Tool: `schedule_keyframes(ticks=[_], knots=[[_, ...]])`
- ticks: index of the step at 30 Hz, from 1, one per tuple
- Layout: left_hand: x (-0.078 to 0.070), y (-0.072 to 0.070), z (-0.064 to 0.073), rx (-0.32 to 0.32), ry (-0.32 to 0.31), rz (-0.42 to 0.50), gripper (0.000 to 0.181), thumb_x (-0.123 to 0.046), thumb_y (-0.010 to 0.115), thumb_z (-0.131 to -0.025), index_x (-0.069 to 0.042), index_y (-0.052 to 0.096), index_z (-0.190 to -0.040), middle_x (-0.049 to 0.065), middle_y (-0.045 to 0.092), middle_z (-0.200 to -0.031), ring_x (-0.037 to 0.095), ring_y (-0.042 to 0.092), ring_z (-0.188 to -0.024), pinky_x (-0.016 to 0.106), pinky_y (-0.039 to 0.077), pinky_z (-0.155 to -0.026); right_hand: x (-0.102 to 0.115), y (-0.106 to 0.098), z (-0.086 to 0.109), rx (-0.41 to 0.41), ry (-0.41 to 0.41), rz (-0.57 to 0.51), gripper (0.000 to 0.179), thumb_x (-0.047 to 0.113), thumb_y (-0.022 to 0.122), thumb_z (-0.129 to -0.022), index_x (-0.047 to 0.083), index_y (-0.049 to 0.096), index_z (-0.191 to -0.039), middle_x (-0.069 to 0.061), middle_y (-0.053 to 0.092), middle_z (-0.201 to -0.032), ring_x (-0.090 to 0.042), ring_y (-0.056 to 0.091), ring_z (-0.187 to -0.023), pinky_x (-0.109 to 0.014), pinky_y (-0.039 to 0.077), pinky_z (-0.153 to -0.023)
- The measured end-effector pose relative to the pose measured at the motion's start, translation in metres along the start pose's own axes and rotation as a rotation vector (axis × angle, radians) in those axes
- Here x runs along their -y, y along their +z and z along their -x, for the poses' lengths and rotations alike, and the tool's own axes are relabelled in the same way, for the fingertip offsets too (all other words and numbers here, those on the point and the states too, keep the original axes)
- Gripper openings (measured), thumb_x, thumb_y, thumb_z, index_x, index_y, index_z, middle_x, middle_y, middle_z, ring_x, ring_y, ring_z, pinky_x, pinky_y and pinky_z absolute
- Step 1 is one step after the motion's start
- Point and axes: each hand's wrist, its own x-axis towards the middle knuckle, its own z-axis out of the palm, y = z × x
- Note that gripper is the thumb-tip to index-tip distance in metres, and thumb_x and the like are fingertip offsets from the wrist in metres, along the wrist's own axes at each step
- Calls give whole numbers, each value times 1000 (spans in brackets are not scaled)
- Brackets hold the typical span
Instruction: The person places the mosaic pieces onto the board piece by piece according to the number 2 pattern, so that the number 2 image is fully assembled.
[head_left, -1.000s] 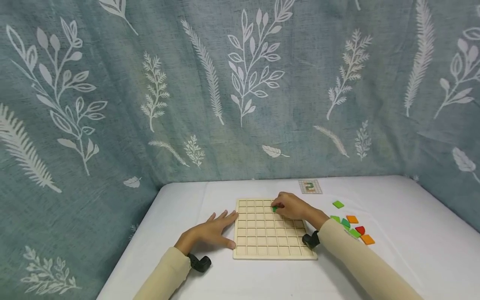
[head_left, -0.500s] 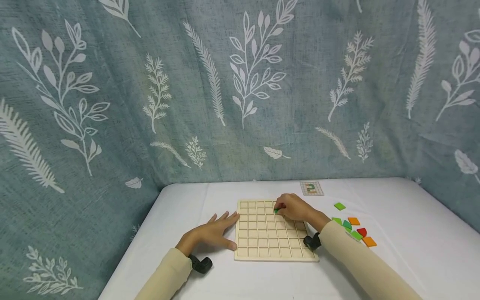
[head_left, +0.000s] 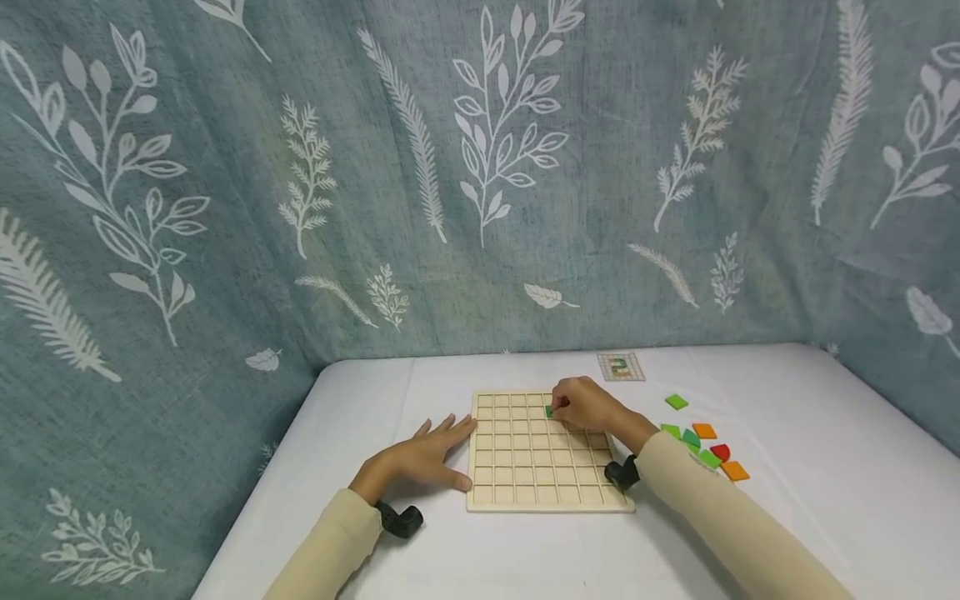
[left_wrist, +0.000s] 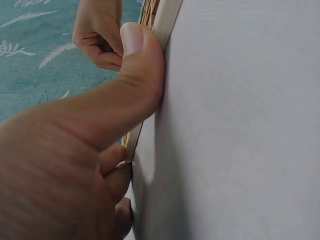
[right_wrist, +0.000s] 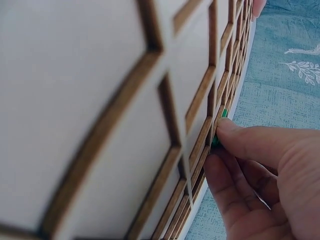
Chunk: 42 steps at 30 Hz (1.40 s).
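A pale wooden grid board (head_left: 525, 477) lies on the white table. At its far side, right of the middle, a small green tile (head_left: 549, 412) sits at one cell. My right hand (head_left: 588, 406) holds this tile by thumb and fingertips; in the right wrist view the thumb (right_wrist: 245, 140) lies against the green piece, low over the grid. My left hand (head_left: 423, 454) has its fingers spread, thumb and fingertips at the board's left edge. The left wrist view shows the left thumb (left_wrist: 142, 65) along the board's rim.
Right of the board are loose tiles: a green square (head_left: 677, 402), orange squares (head_left: 704, 431) (head_left: 736, 471), a red rounded piece (head_left: 721, 452) and several greens (head_left: 709, 459). A patterned card (head_left: 621, 367) lies at the back. A leaf-print curtain (head_left: 480, 275) hangs behind the table.
My right fingers have shifted slightly on the green tile, and more of it shows beside them. My left hand has stayed at the board's edge. The head view has tilted a little.
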Motion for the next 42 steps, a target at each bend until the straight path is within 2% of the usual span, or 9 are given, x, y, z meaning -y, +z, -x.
schedule_keyframes(ticks=[9, 14, 20, 26, 31, 35, 42], knots=[[-1, -2, 0, -9, 8, 9, 108, -56, 75, -82, -14, 16, -161, 5, 12, -169, 31, 3, -157, 59, -5, -125, 0, -1, -1, 7, 24, 2, 9, 4, 75, -87, 10, 71, -81, 0, 62, -85, -8, 55, -75, -24, 50, -67], [0, 1, -1, -9, 24, 18, 109, -56, 75, -82, -12, 16, -161, 7, 12, -169, 33, 3, -157, 61, -4, -124, -1, -5, 2, 31, 80, -36, 4, 7, 73, -90, 9, 73, -93, 1, 65, -91, -10, 60, -82, -26, 54, -73], [1, 0, 0, -10, 16, 17, 109, -57, 76, -81, -12, 16, -161, 7, 13, -169, 32, 4, -157, 60, -4, -124, -6, -19, 5, 12, 95, -81, 13, 8, 71, -92, 4, 72, -104, -3, 70, -96, -14, 65, -86, -32, 57, -74], [3, 1, -2, -15, 18, 16, 109, -58, 75, -81, -13, 17, -161, 6, 13, -169, 31, 4, -157, 60, -3, -125, -18, -43, 22, -8, 116, -80, 19, 8, 69, -93, 1, 70, -111, -7, 71, -100, -16, 66, -89, -34, 57, -75], [1, 0, 0, -16, 18, 15, 109, -58, 75, -81, -12, 17, -161, 6, 13, -169, 32, 4, -157, 60, -4, -125, -30, -66, 39, -30, 158, -30, 19, 10, 69, -93, 3, 69, -111, -3, 70, -97, -13, 64, -86, -32, 55, -75], [1, -2, 0, -19, 21, 13, 109, -58, 75, -81, -12, 16, -161, 6, 13, -169, 33, 4, -157, 60, -4, -125, -39, -82, 52, -48, 186, 3, 19, 12, 69, -94, 4, 69, -111, -4, 70, -97, -15, 64, -87, -34, 55, -75], [0, 0, 1, -9, 25, 19, 109, -57, 76, -80, -12, 17, -161, 7, 14, -169, 33, 4, -157, 61, -4, -124, -57, -95, 72, -53, 272, 9, 22, 15, 69, -95, 1, 69, -112, -9, 71, -101, -25, 68, -93, -40, 58, -77]])
